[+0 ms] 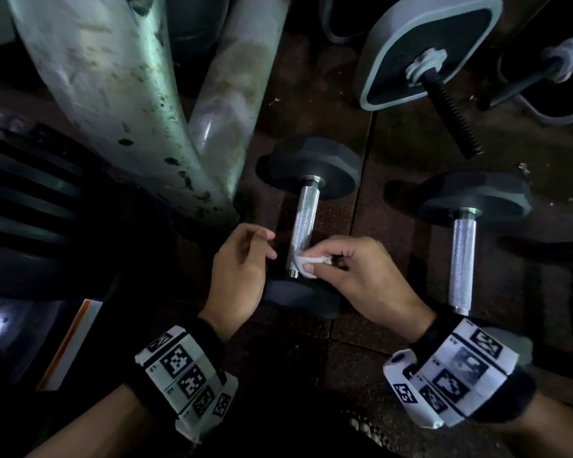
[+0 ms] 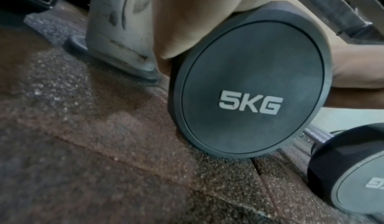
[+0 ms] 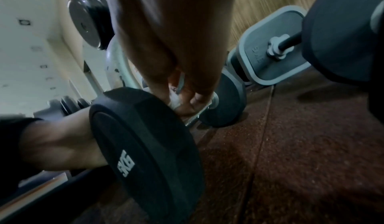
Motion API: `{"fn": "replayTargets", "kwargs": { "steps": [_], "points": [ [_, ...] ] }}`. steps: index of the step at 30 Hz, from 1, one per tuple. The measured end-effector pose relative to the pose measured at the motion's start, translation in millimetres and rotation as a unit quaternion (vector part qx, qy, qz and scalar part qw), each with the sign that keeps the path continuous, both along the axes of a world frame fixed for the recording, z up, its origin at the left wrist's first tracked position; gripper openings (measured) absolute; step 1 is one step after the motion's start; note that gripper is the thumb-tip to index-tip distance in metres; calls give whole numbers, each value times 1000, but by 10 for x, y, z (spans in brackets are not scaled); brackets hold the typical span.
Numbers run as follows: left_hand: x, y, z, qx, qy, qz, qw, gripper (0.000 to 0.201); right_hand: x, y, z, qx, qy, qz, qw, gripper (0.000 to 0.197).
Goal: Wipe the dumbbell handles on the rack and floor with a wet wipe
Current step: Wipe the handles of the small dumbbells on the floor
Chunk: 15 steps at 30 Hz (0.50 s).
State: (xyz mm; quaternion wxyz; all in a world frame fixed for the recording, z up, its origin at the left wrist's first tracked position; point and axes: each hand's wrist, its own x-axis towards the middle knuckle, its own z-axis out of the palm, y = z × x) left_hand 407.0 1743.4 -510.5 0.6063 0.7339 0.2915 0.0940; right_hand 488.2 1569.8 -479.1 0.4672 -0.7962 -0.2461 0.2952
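A black 5KG dumbbell (image 1: pixel 315 166) lies on the brown rubber floor, its knurled steel handle (image 1: pixel 303 219) running away from me. My right hand (image 1: pixel 348 272) pinches a small white wet wipe (image 1: pixel 306 264) against the near end of that handle. My left hand (image 1: pixel 242 269) hovers just left of the handle with fingers loosely curled, holding nothing. The near weight head marked 5KG (image 2: pixel 249 89) fills the left wrist view; it also shows in the right wrist view as the same head (image 3: pixel 145 145), with the wipe (image 3: pixel 174 102) under my fingers.
A second dumbbell (image 1: pixel 463 252) lies parallel to the right. A pale, scuffed rack leg (image 1: pixel 123 94) stands at the left. A grey-rimmed plate weight on a threaded bar (image 1: pixel 427 51) sits behind. Dark weight plates (image 1: pixel 24 200) are stacked far left.
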Motion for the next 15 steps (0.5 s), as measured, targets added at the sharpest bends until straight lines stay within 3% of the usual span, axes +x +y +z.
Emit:
{"fn": "replayTargets", "kwargs": {
  "steps": [8, 15],
  "points": [
    [15, -8, 6, -4, -1, 3, 1000, 33, -42, 13, 38, 3, 64, -4, 998, 14],
    [20, 0, -26, -16, -6, 7, 1000, 31, -257, -336, 12, 36, 47, -157, 986, 15]
  ]
}}
